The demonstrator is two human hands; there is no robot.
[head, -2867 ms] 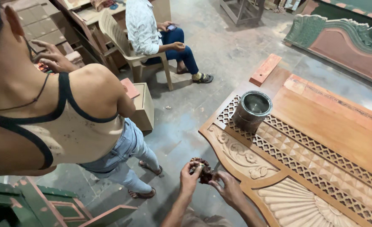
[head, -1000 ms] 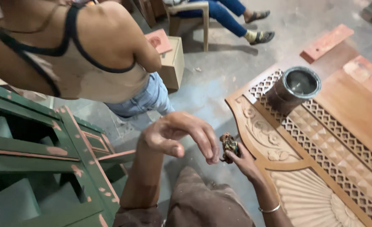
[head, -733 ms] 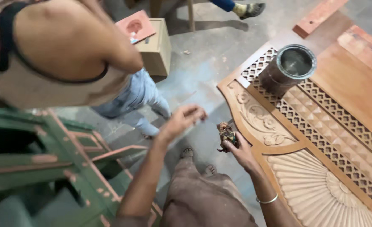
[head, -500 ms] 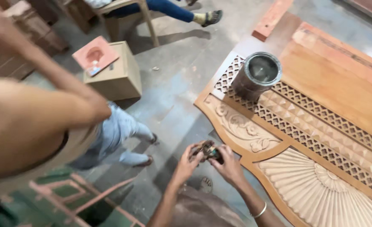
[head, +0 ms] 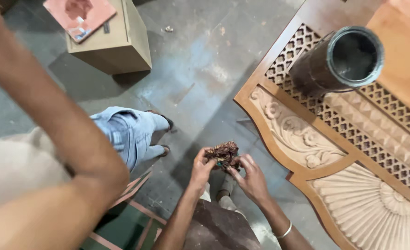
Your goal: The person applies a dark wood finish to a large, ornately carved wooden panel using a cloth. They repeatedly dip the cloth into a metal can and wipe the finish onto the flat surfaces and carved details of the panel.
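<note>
Both hands meet over the concrete floor (head: pixel 200 78), pinching a stained brown rag (head: pixel 222 154) between them: left hand (head: pixel 201 167) grips its left end, right hand (head: pixel 250 178) its lower right, just beside the carved wooden panel (head: pixel 297 139).

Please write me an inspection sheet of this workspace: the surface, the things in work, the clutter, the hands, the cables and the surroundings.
Surface: grey concrete floor, stained and dusty.
Job's things: dark stained rag, bunched, held between both hands.
Clutter: dark metal can standing on the carved wooden panel; cardboard box with a reddish tile on top.
Grippers: left hand and right hand both pinch the rag.
Cables: nothing seen.
Surroundings: another person close by on the left, arm across the view, jeans leg beyond it.
</note>
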